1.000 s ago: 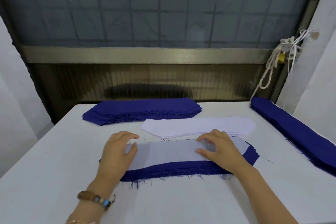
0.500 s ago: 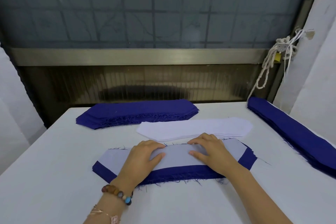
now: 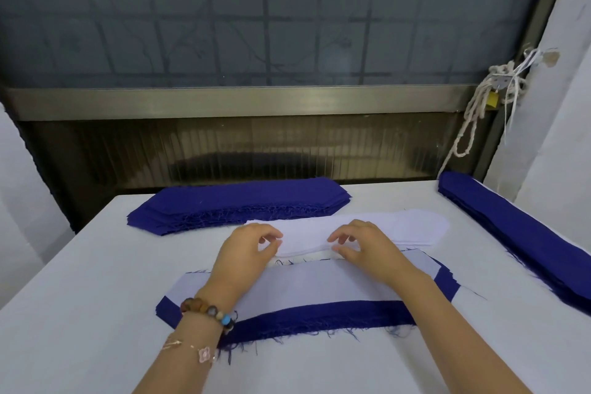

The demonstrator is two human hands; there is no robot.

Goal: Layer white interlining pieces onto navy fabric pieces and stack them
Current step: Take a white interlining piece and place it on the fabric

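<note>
A stack of white interlining pieces [image 3: 406, 227] lies at mid-table. My left hand [image 3: 243, 253] and my right hand [image 3: 371, 249] reach over its near edge, fingers curled, and pinch the top white piece, whose edge looks slightly raised between them. In front of them lies the layered pile [image 3: 319, 285]: a white interlining piece on top of navy fabric [image 3: 319, 318] with frayed edges. My forearms cross over this pile. A stack of plain navy pieces [image 3: 243, 201] sits behind the white stack.
A long stack of navy pieces [image 3: 518, 233] runs along the table's right edge. The white table [image 3: 80, 297] ends at a dark window wall behind. A knotted white rope [image 3: 479, 105] hangs at the back right. White cloth hangs at both sides.
Both hands left the layered pile, where they were smoothing the interlining, and moved forward to the near edge of the white stack. The left hand travelled from the pile's left end toward the middle.
</note>
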